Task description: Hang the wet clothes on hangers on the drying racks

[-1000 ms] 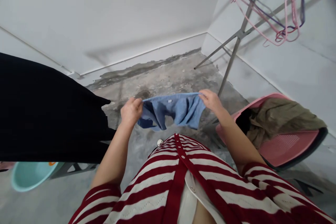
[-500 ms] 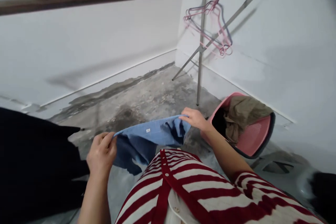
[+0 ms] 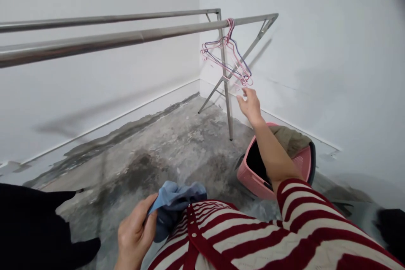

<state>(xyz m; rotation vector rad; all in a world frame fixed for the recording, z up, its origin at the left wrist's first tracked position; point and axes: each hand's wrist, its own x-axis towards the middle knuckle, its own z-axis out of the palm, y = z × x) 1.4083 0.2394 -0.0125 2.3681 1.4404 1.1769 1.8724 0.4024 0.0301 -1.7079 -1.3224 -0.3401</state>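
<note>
My left hand (image 3: 137,230) is closed on the edge of a blue denim garment (image 3: 179,196), which hangs bunched against my striped top near the bottom of the view. The garment's full shape is hidden by its folds. My right hand (image 3: 250,105) is stretched out to the front right with its fingers apart and nothing in it. Just above its fingertips are several pink and purple clothes hangers (image 3: 230,55), hung together on the front metal bar (image 3: 152,35). The hand appears to be slightly below them.
A pink laundry basket (image 3: 253,175) with an olive cloth (image 3: 291,139) over its rim stands beneath my right forearm. The drying rack's legs (image 3: 228,109) stand on the stained concrete floor near the wall corner. Dark fabric (image 3: 38,228) hangs at the lower left.
My right hand has let go of the denim garment and moved up toward the hangers. The garment, stretched between both hands before, now sags from my left hand. The view has tilted up.
</note>
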